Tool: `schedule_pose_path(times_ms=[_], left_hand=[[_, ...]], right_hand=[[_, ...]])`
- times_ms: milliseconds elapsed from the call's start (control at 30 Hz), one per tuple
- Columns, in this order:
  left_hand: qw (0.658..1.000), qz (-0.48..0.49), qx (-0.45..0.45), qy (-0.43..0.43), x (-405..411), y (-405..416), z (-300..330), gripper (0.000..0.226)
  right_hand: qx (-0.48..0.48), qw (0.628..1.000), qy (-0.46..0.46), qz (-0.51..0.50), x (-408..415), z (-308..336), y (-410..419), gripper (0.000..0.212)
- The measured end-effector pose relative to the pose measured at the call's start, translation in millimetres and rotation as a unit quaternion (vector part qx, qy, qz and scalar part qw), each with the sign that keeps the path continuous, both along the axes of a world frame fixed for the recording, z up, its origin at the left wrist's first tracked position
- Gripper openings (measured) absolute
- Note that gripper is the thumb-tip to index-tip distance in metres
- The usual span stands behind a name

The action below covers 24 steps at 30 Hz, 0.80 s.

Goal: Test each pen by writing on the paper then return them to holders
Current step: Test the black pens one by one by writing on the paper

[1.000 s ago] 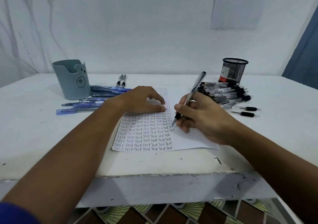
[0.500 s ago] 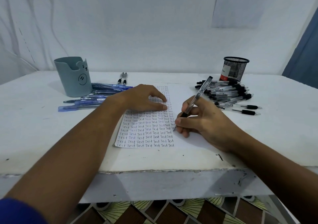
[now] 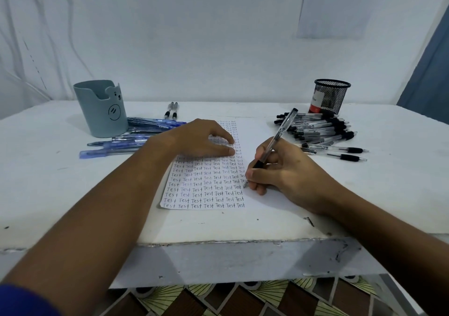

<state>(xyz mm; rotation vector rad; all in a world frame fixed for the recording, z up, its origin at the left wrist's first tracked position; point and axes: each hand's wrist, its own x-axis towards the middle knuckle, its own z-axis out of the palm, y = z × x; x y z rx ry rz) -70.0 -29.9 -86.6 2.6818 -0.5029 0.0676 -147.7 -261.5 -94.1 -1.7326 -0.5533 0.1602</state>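
A sheet of paper [image 3: 255, 143] filled with rows of the word "Test" lies in the middle of the white table [image 3: 43, 189]. My left hand [image 3: 201, 137] rests on the paper's upper part, fingers spread over the writing. My right hand [image 3: 279, 170] grips a clear pen with a black grip [image 3: 279, 133]; its tip touches the paper at the right end of a lower row. Beside a grey-blue bear-face holder [image 3: 102, 109] at the left lie several blue pens [image 3: 126, 140]. A black mesh holder [image 3: 330, 95] stands at the right behind a pile of black pens [image 3: 320, 128].
Two black pens [image 3: 171, 110] lie side by side at the back of the table, beyond the paper. Two more black-grip pens [image 3: 340, 154] lie apart in front of the right pile. The table's chipped front edge [image 3: 218, 242] runs below my forearms, with patterned floor underneath.
My right hand has lowered the pen and moved down the page, so the tip now touches the paper at a lower row. My left hand stays on the sheet.
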Motion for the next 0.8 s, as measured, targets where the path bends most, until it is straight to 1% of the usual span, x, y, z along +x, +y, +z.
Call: schedule_pose_path(times_ms=[133, 267, 400, 567, 700, 800], left_hand=[[1.000, 0.001, -0.002, -0.001, -0.1, -0.3, 1.4, 0.042], [1.000, -0.001, -0.001, -0.001, -0.9, -0.2, 1.4, 0.041], [1.000, -0.004, 0.001, -0.001, -0.7, -0.3, 0.9, 0.041], [1.000, -0.005, 0.002, -0.002, -0.3, -0.1, 1.0, 0.042], [1.000, -0.005, 0.000, -0.005, -0.2, 0.5, -0.4, 0.041], [1.000, -0.005, 0.000, -0.003, -0.2, -0.1, -0.1, 0.040]], right_hand=[[0.017, 1.000, 0.010, -0.015, 0.4, 0.6, 0.5, 0.027], [-0.001, 1.000, -0.007, -0.016, 0.9, -0.1, 2.3, 0.028], [0.036, 0.999, 0.017, -0.015, 1.5, 1.4, 0.9, 0.029], [-0.001, 1.000, -0.009, -0.008, -0.9, 1.3, 1.1, 0.028], [0.001, 1.000, 0.004, 0.003, -1.9, 3.2, 0.3, 0.029], [0.011, 1.000, 0.004, -0.007, -2.6, 3.2, -0.3, 0.029]])
